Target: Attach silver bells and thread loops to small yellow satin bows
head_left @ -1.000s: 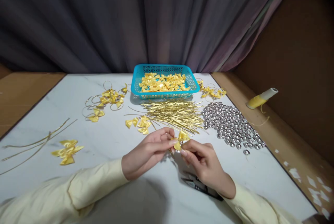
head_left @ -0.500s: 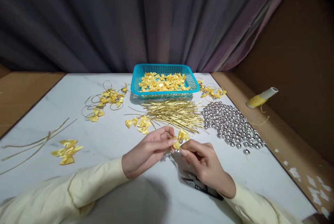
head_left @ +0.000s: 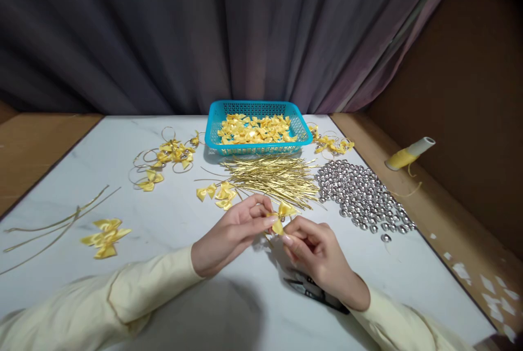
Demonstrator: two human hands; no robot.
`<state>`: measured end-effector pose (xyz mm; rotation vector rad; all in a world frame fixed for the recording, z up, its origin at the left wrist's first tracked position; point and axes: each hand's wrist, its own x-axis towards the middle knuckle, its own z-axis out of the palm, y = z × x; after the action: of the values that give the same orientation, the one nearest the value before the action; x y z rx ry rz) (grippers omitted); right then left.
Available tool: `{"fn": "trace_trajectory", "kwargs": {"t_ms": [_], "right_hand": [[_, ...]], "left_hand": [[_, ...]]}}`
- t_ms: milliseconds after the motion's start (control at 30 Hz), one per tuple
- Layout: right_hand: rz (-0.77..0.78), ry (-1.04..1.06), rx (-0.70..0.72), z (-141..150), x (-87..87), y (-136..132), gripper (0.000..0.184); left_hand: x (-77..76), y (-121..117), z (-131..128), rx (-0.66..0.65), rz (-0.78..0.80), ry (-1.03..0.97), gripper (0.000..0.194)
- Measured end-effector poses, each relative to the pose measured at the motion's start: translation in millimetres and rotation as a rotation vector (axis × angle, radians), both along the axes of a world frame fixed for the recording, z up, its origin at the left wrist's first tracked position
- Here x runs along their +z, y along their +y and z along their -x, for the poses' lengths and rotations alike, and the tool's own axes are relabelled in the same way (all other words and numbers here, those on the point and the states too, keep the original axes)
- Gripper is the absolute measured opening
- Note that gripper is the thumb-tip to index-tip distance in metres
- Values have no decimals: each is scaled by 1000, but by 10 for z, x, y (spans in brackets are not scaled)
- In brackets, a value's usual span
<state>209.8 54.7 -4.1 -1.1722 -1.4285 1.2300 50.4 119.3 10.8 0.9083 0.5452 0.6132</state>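
Note:
Both hands meet above the white table [head_left: 171, 231], near its front middle. My left hand [head_left: 237, 231] pinches a small yellow ribbon bow [head_left: 281, 215] from the left. My right hand [head_left: 314, 253] pinches the same bow from below on the right, fingers curled. A thin gold strand seems to hang under the bow. Just beyond lie a pile of gold wire strips [head_left: 273, 176] and a heap of small silver bells [head_left: 362, 198]. A blue basket [head_left: 255, 146] full of yellow bows stands behind them.
Loose bows lie near the wires [head_left: 216, 193] and at the left [head_left: 105, 236]. Bows on gold loops sit left of the basket [head_left: 169, 156] and right of it [head_left: 330, 145]. Long gold strands [head_left: 53, 225] lie far left. A yellow thread spool [head_left: 408, 155] rests on the brown ledge. Dark scissors [head_left: 314, 294] lie under my right wrist.
Both hands have lifted slightly away from me with the bow, still pinching it. Nothing else on the table has moved.

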Motion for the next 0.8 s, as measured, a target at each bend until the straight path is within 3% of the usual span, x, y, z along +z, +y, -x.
{"fn": "trace_trajectory", "kwargs": {"t_ms": [800], "right_hand": [[-209, -221, -25, -13, -3, -36, 17]], "left_hand": [[31, -48, 6, -38, 142, -47, 8]]}}
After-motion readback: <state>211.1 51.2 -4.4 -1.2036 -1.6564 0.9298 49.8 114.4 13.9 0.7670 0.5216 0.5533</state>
